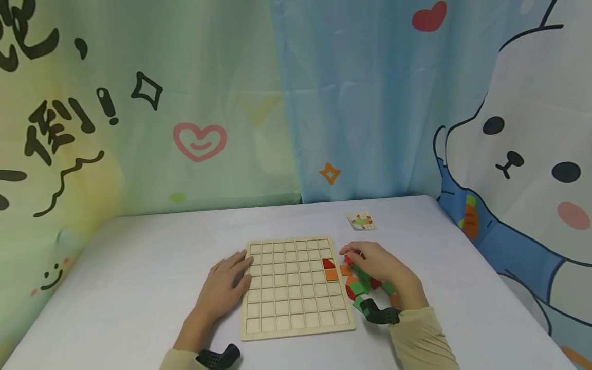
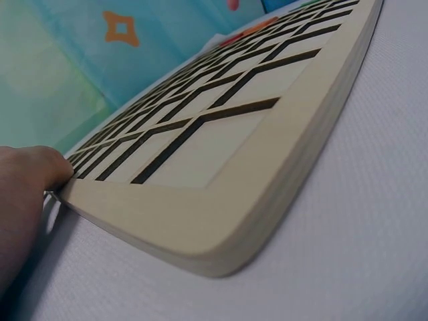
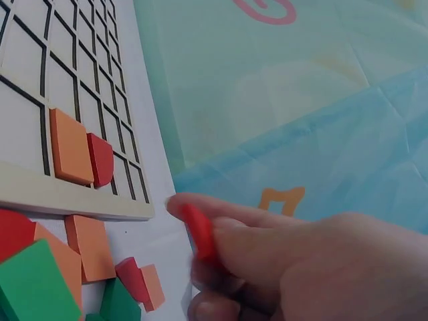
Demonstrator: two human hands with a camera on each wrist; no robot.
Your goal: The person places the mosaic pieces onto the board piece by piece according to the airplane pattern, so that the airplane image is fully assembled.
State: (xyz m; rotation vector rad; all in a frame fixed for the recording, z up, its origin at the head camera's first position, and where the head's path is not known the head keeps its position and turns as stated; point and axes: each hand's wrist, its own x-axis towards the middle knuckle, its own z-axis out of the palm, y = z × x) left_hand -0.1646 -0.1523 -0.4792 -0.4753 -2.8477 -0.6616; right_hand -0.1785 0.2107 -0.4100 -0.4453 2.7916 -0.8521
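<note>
A wooden grid board (image 1: 296, 288) lies flat on the table, its square cells framed by a pale rim. Two blocks sit in its right-hand column: a red block (image 1: 328, 263) with a rounded side and an orange square block (image 1: 331, 275) below it. My left hand (image 1: 225, 285) rests along the board's left edge, thumb and fingertips over the rim. Off the board's right side, my right hand (image 3: 267, 261) pinches a small red block (image 3: 199, 231) between thumb and index finger. In the head view this hand (image 1: 376, 262) is above the loose blocks.
Loose red, green and orange blocks (image 1: 358, 288) lie heaped beside the board's right edge, partly under the right forearm. A small printed picture card (image 1: 361, 220) lies farther back on the white table (image 1: 162, 246). A printed curtain (image 1: 208, 103) hangs behind the table.
</note>
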